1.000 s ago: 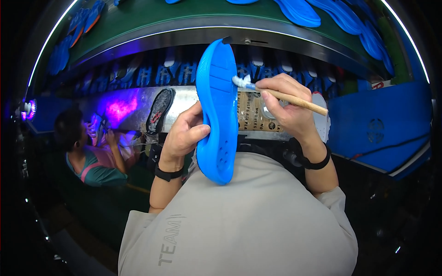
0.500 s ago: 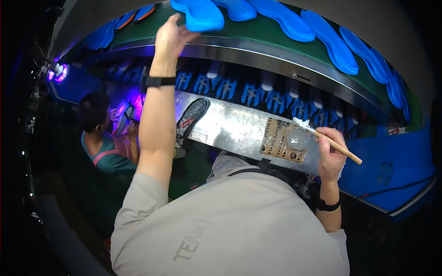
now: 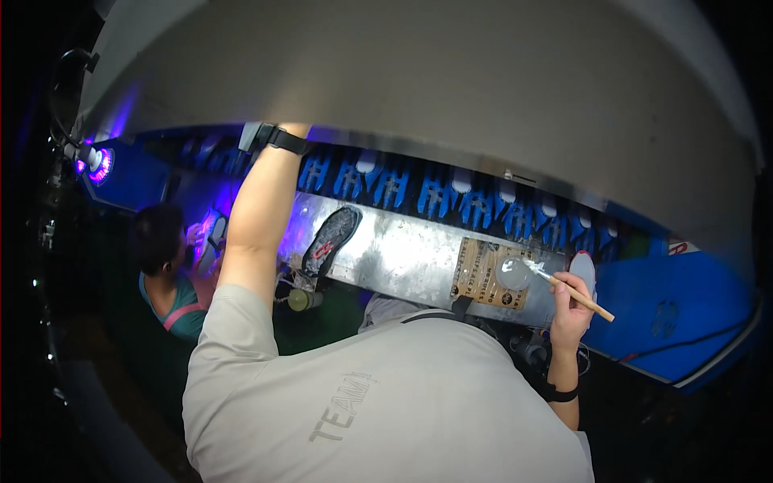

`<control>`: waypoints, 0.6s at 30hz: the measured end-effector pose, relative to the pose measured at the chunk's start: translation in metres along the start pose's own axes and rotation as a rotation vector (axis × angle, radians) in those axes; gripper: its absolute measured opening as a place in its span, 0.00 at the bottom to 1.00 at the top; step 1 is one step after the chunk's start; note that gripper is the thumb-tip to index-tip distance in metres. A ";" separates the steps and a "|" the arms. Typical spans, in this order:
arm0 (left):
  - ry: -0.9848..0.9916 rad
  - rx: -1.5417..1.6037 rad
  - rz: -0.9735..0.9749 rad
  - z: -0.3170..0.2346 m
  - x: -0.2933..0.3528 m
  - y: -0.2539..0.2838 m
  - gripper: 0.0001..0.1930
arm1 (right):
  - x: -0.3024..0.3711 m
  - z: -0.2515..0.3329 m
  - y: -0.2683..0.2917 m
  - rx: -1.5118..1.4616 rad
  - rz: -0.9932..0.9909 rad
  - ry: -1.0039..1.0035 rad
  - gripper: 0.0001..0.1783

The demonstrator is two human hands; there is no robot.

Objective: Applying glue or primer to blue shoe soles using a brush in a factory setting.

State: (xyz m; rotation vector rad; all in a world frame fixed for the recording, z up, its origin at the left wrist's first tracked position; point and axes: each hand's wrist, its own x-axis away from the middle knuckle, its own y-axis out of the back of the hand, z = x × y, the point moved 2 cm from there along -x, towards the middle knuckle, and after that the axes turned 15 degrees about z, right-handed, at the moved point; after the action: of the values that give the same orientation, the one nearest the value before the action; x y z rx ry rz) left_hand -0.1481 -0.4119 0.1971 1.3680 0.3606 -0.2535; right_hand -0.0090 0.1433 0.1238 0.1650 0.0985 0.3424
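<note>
My right hand is closed round a brush with a wooden handle. Its whitish bristle end is over the rim of a round pot standing on a piece of printed cardboard. My left forearm, with a dark wristband, reaches up and away; past the wrist, the hand is hidden behind a broad grey panel. A dark grey shoe with red marks lies on the metal bench near that forearm. Just behind my right hand stands a whitish shoe-shaped piece with a red edge.
The grey panel spans the far side. Below it runs a row of blue clamp-like parts behind the metal bench. At left, a person handles a shoe near a purple lamp. A blue panel stands at right.
The grey panel now covers the view of the belt with blue insoles. My left hand, earlier at an insole, is out of sight. The brush tip has shifted over the pot.
</note>
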 end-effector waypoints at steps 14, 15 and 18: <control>-0.297 -0.150 -0.042 0.149 0.041 -0.031 0.14 | -0.017 -0.074 0.012 0.310 -0.080 -0.172 0.10; -0.308 -0.171 -0.029 0.145 0.042 -0.031 0.14 | -0.016 -0.085 0.016 0.352 -0.074 -0.186 0.10; -0.323 -0.257 0.002 0.142 0.040 -0.022 0.13 | -0.017 -0.120 0.025 0.433 -0.049 -0.227 0.09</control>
State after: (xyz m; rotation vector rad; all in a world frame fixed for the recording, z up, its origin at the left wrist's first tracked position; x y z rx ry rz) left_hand -0.1052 -0.5541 0.1838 1.0532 0.1164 -0.4065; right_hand -0.0482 0.1777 0.0118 0.6270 -0.0498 0.2474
